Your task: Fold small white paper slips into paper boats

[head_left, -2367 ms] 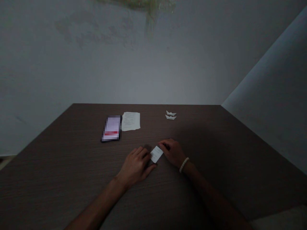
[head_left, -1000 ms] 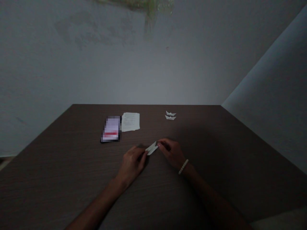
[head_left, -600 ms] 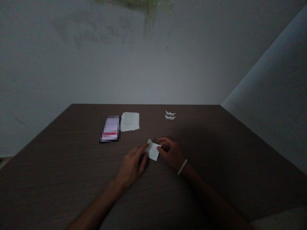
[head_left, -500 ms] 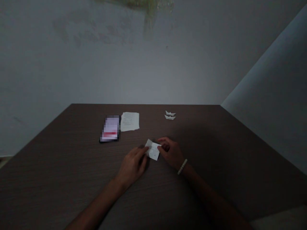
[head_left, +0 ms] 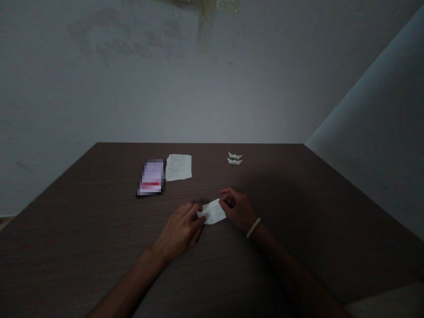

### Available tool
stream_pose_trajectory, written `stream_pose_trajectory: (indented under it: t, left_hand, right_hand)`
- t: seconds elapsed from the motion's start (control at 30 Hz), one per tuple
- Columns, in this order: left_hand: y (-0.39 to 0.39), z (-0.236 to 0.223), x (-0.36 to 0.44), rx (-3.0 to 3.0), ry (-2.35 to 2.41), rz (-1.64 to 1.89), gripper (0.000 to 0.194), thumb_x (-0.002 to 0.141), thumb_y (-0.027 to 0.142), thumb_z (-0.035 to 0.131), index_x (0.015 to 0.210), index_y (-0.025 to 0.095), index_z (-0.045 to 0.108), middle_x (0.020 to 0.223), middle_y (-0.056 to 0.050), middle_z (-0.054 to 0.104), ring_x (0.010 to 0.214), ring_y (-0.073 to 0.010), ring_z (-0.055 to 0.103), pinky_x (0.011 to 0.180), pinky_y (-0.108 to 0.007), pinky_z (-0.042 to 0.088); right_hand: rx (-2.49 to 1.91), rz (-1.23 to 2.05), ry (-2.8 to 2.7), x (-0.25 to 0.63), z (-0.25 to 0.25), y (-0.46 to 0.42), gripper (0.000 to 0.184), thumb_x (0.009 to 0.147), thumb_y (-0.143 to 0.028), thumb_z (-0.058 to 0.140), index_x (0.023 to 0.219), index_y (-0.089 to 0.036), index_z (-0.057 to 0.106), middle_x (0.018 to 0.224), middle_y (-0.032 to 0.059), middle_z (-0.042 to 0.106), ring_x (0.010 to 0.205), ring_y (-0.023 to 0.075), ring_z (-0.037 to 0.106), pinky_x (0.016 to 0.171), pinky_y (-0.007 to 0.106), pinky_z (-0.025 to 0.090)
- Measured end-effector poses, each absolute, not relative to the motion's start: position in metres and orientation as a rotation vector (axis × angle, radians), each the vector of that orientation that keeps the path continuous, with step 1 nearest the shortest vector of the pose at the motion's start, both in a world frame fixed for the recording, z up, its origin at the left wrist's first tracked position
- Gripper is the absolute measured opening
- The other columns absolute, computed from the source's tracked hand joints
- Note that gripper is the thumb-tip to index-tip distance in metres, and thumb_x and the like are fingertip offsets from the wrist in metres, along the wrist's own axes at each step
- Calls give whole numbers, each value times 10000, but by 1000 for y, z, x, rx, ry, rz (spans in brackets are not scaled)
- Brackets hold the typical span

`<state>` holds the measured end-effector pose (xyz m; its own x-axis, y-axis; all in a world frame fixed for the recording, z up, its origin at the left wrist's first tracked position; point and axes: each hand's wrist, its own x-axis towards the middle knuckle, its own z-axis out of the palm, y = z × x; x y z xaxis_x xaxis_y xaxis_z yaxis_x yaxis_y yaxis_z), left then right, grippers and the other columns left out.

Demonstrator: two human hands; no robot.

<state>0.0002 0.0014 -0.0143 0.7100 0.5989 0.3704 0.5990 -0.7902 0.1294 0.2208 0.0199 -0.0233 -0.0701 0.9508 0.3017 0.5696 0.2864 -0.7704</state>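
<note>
A small printed sheet of paper (head_left: 213, 212), creased across its middle, is held between my two hands just above or on the table. My left hand (head_left: 183, 224) grips its left end between thumb and fingers. At the upper right corner my right hand (head_left: 239, 209), with a beaded bracelet at the wrist, pinches the paper between thumb and curled fingers. Two small white paper boats (head_left: 235, 159) stand one behind the other farther back, beyond my right hand.
The brown wooden table (head_left: 99, 247) reaches back to a grey wall (head_left: 265, 88). Left of centre lies a phone (head_left: 151, 177) with a blurred, lit screen. A stack of printed paper sheets (head_left: 179, 167) touches or nearly touches its right side.
The paper has opened wider along its crease and turned, its right end now tilting upward. My right hand has shifted slightly right; my left thumb and fingers have regripped the left end.
</note>
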Motion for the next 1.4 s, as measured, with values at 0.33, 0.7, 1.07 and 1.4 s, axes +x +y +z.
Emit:
stream_pose_trajectory:
  t: [0.33, 0.7, 1.07, 1.4]
  left_hand:
    - [1, -15, 2, -2983, -966, -622, 185, 901, 145, 474, 977, 146, 642, 1009, -102, 660, 956, -254, 607, 855, -427, 507]
    - [4, 0, -8, -3182, -928, -599, 189, 875, 179, 507, 968, 179, 672, 1042, -79, 651, 1015, -248, 590, 877, -418, 500]
    - [4, 1, -8, -3211, -938, -683, 179, 839, 171, 534, 939, 192, 681, 1000, -63, 652, 1000, -235, 595, 877, -411, 501]
    - [5, 0, -8, -3226, -940, -649, 185, 847, 161, 527, 941, 189, 684, 1011, -69, 653, 1002, -236, 595, 897, -416, 491]
  right_hand:
    - [-1381, 530, -1881, 217, -14, 12, 253, 751, -243, 679, 994, -205, 621, 764, -3, 654, 614, 122, 546, 620, 250, 443]
    - [-1360, 566, -2022, 219, -13, 8, 348, 716, -132, 656, 1049, -209, 590, 774, -13, 618, 690, 141, 564, 673, 263, 455]
    - [-1276, 377, -2249, 214, -8, 0, 325, 714, -175, 682, 1032, -207, 619, 1057, 70, 578, 998, 233, 501, 909, 388, 417]
    - [-1331, 372, -2261, 215, -9, -1, 329, 713, -223, 692, 1035, -218, 627, 1097, 64, 571, 1029, 246, 484, 906, 402, 387]
